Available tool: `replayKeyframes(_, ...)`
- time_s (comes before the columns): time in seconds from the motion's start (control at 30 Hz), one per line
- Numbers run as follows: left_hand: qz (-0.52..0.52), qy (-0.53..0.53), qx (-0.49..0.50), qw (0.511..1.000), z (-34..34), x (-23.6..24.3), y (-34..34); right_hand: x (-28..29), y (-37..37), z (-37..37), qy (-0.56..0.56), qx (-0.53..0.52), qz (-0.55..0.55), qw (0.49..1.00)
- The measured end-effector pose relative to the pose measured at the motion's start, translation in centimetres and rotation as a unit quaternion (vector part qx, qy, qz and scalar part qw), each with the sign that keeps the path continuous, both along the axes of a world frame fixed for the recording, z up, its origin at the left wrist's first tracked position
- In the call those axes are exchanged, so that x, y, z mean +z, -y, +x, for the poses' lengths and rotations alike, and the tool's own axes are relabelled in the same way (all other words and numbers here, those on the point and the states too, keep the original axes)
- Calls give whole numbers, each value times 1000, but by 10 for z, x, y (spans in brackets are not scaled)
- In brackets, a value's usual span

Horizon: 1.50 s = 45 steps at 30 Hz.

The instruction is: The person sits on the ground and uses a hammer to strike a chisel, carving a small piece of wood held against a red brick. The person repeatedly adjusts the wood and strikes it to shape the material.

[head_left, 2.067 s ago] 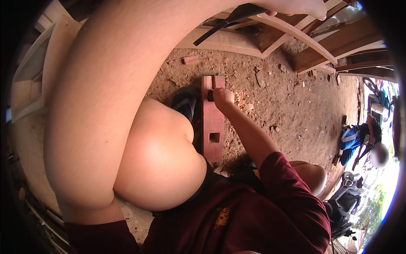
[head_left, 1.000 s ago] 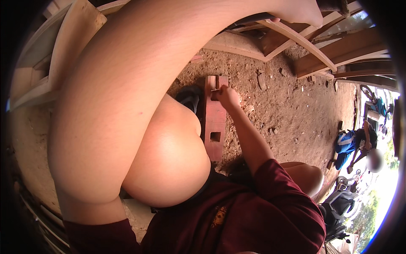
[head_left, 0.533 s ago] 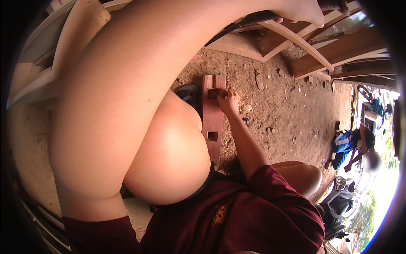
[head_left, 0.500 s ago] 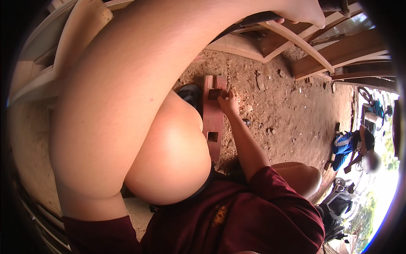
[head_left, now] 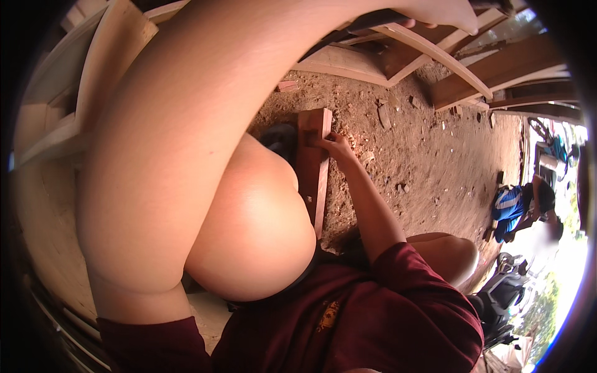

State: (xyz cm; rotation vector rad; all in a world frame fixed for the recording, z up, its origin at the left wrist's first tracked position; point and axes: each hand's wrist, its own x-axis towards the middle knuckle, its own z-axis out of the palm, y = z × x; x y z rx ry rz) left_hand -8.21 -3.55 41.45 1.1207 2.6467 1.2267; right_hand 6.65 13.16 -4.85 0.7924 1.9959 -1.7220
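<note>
My left hand [head_left: 441,17] is raised at the top, closed round a dark tool [head_left: 367,22] that is partly hidden behind my forearm. My right hand [head_left: 339,149] grips the far part of a reddish wooden beam [head_left: 314,171] lying lengthwise on the ground between my legs, fingers on its side. The beam looks tilted, and its cut openings show only partly. Pale shavings [head_left: 367,155] lie to its right. A dark shoe [head_left: 277,137] is just left of it.
Curved wooden frames [head_left: 435,56] line the far side, with more woodwork [head_left: 106,68] at left. Dirt ground with scraps [head_left: 404,186] spreads rightward. A co-worker [head_left: 510,205] in blue crouches at the right, near parked motorbikes [head_left: 497,298] and a blue bike [head_left: 553,146].
The beam has been turned under my right hand, so its square openings show less. My right hand has shifted slightly. My left hand stays raised with the dark tool.
</note>
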Motion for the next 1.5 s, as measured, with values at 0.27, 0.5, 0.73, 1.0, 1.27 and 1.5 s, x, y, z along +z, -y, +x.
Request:
replayKeyframes(0.27, -12, 12, 53, 998, 21, 9, 7, 39, 24, 18, -25, 26, 314, 949)
replayKeyframes(0.5, 25, 45, 46, 998, 21, -6, 7, 24, 42, 35, -169, -1, 333, 928)
replayKeyframes(0.73, 16, 115, 10, 993, -7, -24, 23, 8, 54, 45, -251, -116, 293, 915)
replayKeyframes(1.0, -2, 113, 3, 994, -12, -30, 23, 22, 58, 45, -271, -115, 345, 891)
replayKeyframes(1.27, -12, 116, -3, 993, -17, -30, 26, 25, 50, 47, -292, -95, 399, 864)
replayKeyframes(1.5, -3, 119, -14, 993, -21, -29, 27, 31, 55, 48, -259, -102, 340, 898)
